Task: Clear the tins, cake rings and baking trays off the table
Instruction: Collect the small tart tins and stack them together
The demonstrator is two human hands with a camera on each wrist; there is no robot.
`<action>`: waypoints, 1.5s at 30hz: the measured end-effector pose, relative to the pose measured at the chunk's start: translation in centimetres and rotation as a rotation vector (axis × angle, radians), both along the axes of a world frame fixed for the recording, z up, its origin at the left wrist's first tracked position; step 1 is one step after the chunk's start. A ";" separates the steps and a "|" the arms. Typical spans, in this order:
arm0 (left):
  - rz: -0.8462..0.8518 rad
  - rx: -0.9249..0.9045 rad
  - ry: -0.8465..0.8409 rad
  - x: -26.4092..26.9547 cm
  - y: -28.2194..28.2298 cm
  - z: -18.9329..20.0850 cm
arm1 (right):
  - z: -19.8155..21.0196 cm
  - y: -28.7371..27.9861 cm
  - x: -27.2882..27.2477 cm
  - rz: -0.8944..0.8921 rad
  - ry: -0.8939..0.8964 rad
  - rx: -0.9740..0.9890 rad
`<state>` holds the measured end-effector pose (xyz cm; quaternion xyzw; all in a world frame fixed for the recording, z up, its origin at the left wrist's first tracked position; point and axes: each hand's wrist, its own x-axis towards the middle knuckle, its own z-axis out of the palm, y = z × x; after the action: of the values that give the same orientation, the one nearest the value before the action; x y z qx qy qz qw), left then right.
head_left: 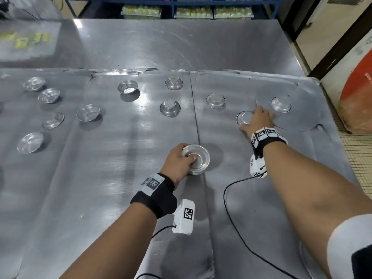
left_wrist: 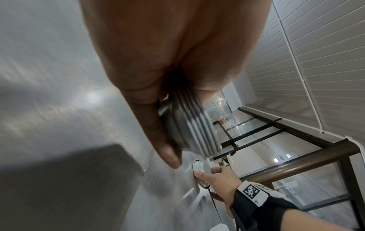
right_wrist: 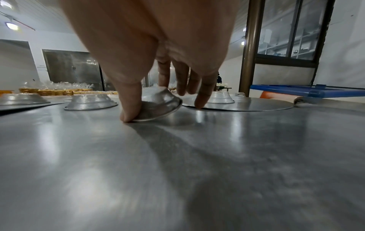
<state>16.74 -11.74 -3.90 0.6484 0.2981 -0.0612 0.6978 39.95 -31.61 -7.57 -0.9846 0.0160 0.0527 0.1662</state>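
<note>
**Tilted tin may slip from the right hand**

The left hand (head_left: 179, 160) grips a stack (head_left: 196, 161) of nested tins near the middle of the table (head_left: 100, 178), thumb inside the top one. The right hand (head_left: 256, 120) reaches toward the right edge and pinches an upturned tin (right_wrist: 158, 106), thumb (right_wrist: 128, 107) at its rim, so that it stands tilted with one side lifted. The grip is only on a thin, smooth rim, so I judge the tin can slide away or drop back with noise. The little finger (right_wrist: 201, 100) touches a flat round disc (head_left: 298, 115) that carries another tin (head_left: 280, 104); a careless pull may shift it. Also the stack could loosen if the left hand tilts.
</note>
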 end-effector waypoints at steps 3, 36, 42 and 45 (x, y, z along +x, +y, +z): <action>-0.006 -0.007 -0.003 -0.7 0.0 0.4 | 0.3 -0.1 -2.0 0.003 -0.042 0.110; -0.034 -0.198 -0.046 -4.8 0.5 4.2 | 6.4 4.9 -24.9 0.431 0.007 1.015; -0.044 -0.139 -0.078 -4.7 0.3 3.3 | 6.1 3.9 -24.4 0.467 0.140 1.033; -0.047 -0.124 -0.083 -4.6 0.2 2.9 | 5.8 3.0 -23.8 0.471 0.220 0.976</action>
<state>12.14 -11.54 -0.98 0.6129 0.2492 -0.0692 0.7466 16.17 -28.61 -1.80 -0.7587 -0.2138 0.1924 0.5845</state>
